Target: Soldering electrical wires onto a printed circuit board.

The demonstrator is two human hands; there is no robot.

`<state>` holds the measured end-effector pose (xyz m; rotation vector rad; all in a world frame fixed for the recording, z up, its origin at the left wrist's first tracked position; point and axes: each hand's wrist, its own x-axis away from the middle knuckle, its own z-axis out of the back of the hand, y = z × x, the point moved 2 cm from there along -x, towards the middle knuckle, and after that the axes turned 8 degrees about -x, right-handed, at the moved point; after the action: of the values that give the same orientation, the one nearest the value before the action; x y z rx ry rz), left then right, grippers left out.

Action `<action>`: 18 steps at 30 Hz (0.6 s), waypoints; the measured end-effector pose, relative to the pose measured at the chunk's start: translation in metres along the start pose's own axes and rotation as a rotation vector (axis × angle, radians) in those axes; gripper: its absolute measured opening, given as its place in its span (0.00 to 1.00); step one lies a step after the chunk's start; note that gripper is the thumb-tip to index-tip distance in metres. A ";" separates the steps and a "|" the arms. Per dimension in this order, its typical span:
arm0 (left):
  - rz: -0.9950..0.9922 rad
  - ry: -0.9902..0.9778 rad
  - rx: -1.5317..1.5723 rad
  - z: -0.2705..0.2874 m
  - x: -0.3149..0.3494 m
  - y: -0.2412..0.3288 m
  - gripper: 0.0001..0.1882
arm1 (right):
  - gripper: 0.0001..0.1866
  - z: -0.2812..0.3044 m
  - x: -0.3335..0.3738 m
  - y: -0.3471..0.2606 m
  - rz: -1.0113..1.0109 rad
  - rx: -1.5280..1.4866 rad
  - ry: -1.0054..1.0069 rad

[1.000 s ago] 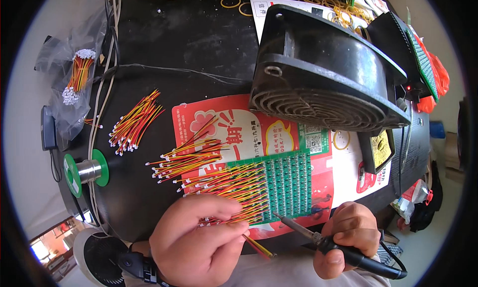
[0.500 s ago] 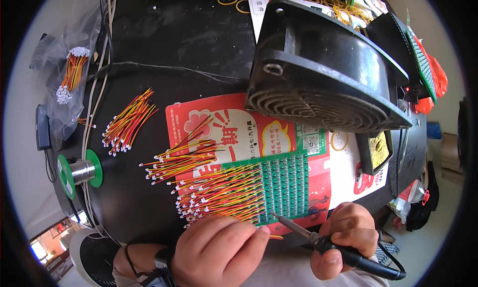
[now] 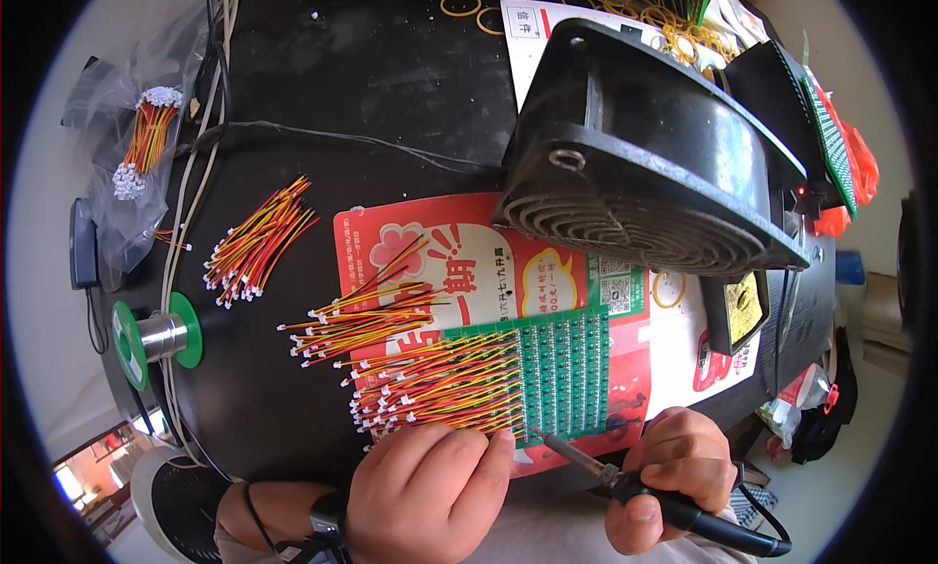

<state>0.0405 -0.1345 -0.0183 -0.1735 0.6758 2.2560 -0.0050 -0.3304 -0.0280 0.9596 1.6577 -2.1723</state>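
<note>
My right hand (image 3: 679, 476) grips the black handle of a soldering iron (image 3: 576, 458), fingers wrapped round it. Its metal tip touches or hovers just over the lower part of a green circuit board panel (image 3: 567, 373). Next to the tip, my left hand (image 3: 425, 491) is closed, thumb and forefinger pinched at the row of wire ends. The wire lead in that pinch is mostly hidden by the fingers. Many red, yellow and black wire leads (image 3: 440, 388) with white connectors run leftward from the panel. Some loose ones (image 3: 381, 320) lie across its upper left corner.
A large black fan (image 3: 655, 153) stands beyond the panel, beside a soldering stand with yellow sponge (image 3: 747, 308). At left are a solder spool (image 3: 161, 337), a loose wire pile (image 3: 259, 239) and a bagged wire bundle (image 3: 147, 139). Red printed card (image 3: 420, 212) lies under the panel.
My left hand's fingertips have come up to the panel's wire row; the wire end that stuck out past them no longer shows. The iron's tip stays close to the panel. The whole view has shifted slightly.
</note>
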 end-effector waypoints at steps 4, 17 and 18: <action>0.002 -0.003 0.012 0.003 -0.001 0.001 0.15 | 0.13 0.002 -0.006 -0.007 -0.020 0.035 -0.085; 0.015 -0.004 -0.036 0.003 -0.007 0.006 0.13 | 0.11 0.011 -0.029 -0.016 -0.160 -0.103 -0.326; 0.013 -0.006 -0.037 0.002 -0.007 0.006 0.13 | 0.11 0.012 -0.029 -0.016 -0.146 -0.116 -0.327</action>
<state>0.0415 -0.1412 -0.0116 -0.1807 0.6347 2.2819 0.0038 -0.3422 0.0046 0.4354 1.7122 -2.1532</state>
